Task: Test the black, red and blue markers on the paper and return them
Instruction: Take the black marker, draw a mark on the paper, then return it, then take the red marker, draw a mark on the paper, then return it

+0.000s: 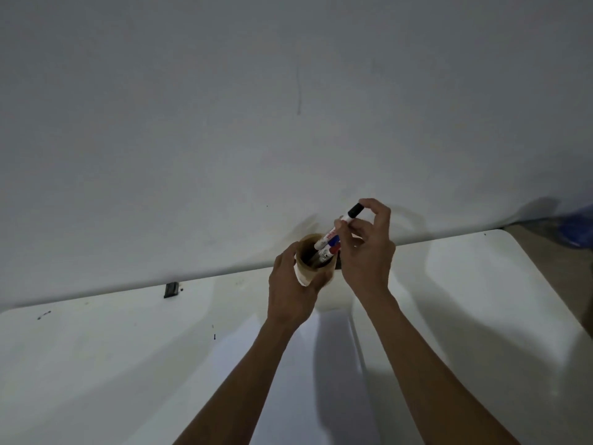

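Note:
A brown paper cup (313, 273) stands tilted near the table's far edge, with my left hand (290, 289) wrapped around its left side. My right hand (369, 248) pinches a white marker with a black cap (337, 228). The marker slants up to the right, its lower end at the cup's mouth. Inside the cup sit a blue-capped marker (334, 241) and a red-capped marker (333, 249). A white sheet of paper (321, 364) lies on the table between my forearms, partly hidden by them.
The white table (128, 364) meets a plain grey wall (224, 123) just behind the cup. A small dark clip (170, 290) sits at the table's far edge on the left. Something blue (577, 226) shows at the far right past the table's corner.

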### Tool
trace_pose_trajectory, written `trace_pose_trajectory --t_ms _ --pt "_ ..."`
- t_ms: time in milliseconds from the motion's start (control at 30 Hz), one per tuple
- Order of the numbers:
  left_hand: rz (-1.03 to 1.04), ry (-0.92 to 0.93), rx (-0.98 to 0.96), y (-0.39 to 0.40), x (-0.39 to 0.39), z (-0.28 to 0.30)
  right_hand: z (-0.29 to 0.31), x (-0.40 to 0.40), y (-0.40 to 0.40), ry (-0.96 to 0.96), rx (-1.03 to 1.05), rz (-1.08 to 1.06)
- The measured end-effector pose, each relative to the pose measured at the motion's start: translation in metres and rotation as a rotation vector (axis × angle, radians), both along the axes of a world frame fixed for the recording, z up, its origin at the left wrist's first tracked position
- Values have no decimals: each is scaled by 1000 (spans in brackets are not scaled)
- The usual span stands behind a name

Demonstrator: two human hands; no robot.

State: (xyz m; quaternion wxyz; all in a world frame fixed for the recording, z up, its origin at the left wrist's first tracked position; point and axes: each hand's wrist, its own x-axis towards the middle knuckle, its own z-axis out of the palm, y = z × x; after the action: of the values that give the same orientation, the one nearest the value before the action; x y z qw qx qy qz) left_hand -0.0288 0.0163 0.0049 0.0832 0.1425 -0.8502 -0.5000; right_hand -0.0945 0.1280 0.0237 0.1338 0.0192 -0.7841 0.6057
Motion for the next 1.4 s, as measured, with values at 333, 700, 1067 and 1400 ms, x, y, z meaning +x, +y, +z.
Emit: trace_pose_trajectory --t_ms 333,700,1067,1400 --pt "64 47 39 -1 -9 -18 -34 -12 -6 -105 72 32" --pt "83 118 130 0 -9 -28 -33 -4 3 -157 13 4" --pt "71 123 148 0 -6 -35 -43 12 5 -208 -24 -56" --pt "76 97 133 2 -4 -22 -11 10 20 -180 -162 -139"
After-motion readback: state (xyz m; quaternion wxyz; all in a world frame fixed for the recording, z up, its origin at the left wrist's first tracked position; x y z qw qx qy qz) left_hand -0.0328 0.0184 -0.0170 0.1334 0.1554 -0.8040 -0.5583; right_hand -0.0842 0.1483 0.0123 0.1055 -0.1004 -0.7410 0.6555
